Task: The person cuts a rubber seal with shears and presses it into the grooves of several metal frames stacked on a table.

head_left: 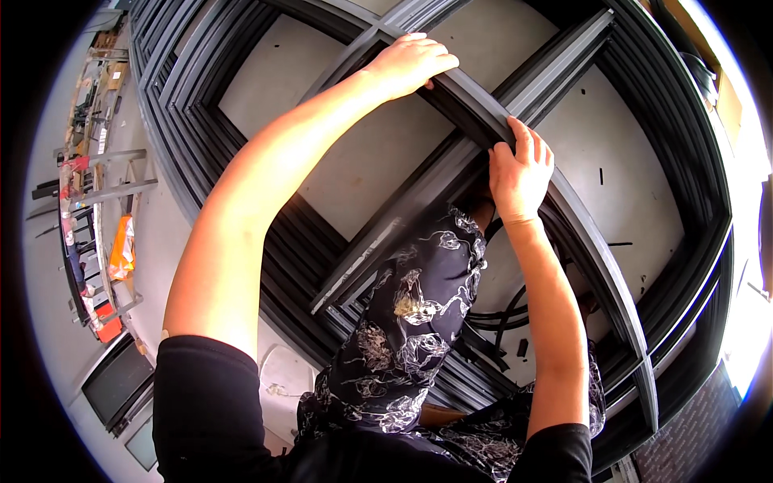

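Note:
A large grey frame of crossing bars (596, 233) lies in front of me, its long bar running from the upper middle down to the right. Over this bar, near a crossing, my left hand (411, 66) is curled with its fingers closed. Farther right and nearer to me, my right hand (522, 173) grips the same bar, fingers over the top and thumb to the side. Black strip material (467, 119) runs along the bar's inner side between my hands. My legs in dark patterned trousers are among the frames.
Several similar dark frames (173, 109) are stacked beneath and around, with pale floor (282, 72) showing through their openings. Loose black strips (499, 322) lie near my legs. At the left stand a cluttered rack with an orange bag (122, 249) and a dark panel (118, 382).

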Tool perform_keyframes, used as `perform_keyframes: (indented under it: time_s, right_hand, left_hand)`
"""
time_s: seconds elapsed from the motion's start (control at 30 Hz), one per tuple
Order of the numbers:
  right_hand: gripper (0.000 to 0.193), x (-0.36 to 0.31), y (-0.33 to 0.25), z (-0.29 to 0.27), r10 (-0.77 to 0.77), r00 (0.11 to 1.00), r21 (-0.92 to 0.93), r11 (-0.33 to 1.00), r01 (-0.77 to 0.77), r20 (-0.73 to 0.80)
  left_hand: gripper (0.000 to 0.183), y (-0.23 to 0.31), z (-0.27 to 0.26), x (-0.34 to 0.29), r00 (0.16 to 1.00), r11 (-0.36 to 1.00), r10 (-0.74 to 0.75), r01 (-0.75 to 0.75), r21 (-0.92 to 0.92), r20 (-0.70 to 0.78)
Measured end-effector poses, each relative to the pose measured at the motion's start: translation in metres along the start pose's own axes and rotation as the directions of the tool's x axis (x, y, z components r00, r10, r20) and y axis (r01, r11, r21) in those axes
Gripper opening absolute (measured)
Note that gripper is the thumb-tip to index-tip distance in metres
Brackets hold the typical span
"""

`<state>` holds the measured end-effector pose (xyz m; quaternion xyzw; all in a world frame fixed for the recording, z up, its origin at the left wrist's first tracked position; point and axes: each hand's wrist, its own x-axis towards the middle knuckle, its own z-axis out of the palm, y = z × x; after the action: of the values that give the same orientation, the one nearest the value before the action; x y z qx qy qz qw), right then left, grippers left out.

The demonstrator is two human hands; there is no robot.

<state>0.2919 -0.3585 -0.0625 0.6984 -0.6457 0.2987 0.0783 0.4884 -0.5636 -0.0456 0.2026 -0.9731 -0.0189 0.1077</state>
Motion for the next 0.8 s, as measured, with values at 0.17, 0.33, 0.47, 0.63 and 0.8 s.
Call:
perform_keyframes:
  time_s: [0.17,0.33,0.47,0.63,0.8]
  right_hand:
    - [0.008,-0.001,-0.001,0.004,0.003,1.000,-0.012,1.000,-0.003,-0.013]
    - [0.007,-0.002,0.001,0.009,-0.017,0.999,-0.028,0.999,0.016,-0.046]
    - [0.008,-0.003,-0.001,0.007,-0.023,0.999,-0.020,1.000,0.023,-0.025]
    - [0.007,-0.003,0.004,0.009,-0.025,0.998,-0.046,0.999,0.022,-0.058]
    - [0.008,0.001,-0.001,0.008,-0.037,0.999,-0.025,0.999,0.036,-0.031]
  left_hand:
    - [0.028,0.003,0.005,-0.005,1.000,0.994,-0.017,0.018,0.110,-0.011]
    - [0.034,-0.006,0.000,-0.005,0.990,0.952,0.003,-0.046,0.303,0.139]
    - [0.028,-0.026,-0.008,-0.013,0.990,0.975,-0.039,0.008,0.220,0.136]
    - [0.027,-0.025,-0.006,-0.004,0.990,0.954,-0.046,0.004,0.301,0.131]
    - [0.024,-0.044,-0.010,-0.018,0.983,0.889,-0.099,0.018,0.458,0.153]
